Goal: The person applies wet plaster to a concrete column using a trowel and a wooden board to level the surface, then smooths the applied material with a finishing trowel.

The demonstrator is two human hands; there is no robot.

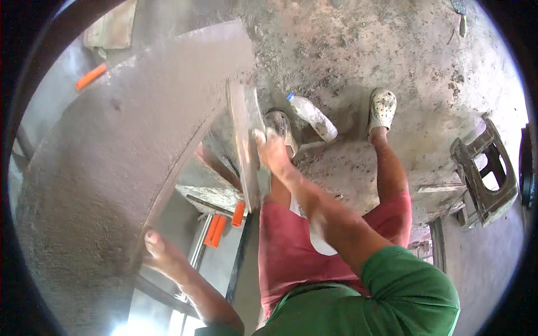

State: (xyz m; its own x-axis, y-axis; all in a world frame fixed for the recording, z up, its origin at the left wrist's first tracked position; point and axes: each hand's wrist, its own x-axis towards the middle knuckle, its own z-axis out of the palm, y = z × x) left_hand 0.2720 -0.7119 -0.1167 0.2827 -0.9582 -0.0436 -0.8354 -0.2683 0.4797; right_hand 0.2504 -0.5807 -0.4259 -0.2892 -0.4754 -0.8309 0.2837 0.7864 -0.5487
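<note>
My right hand (273,151) is closed on the long edge of a flat, plaster-smeared straightedge board (242,140). The board stands lengthwise beside the end of a broad grey plastered surface (117,140), which bends with the fisheye view. My left hand (159,255) is at the lower edge of that surface and seems to touch it. A thumb or fingertip shows there; the other fingers are hidden, so their grip does not show. The plaster is smooth toward the top and rougher at lower left.
A dirty plastic bottle with a blue cap (314,116) lies between my feet on the stained floor. A dark plastic stool (486,171) is at the right. Orange tubes (214,231) lie below the plastered edge. Far right, a trowel-like tool (462,19) rests on the floor.
</note>
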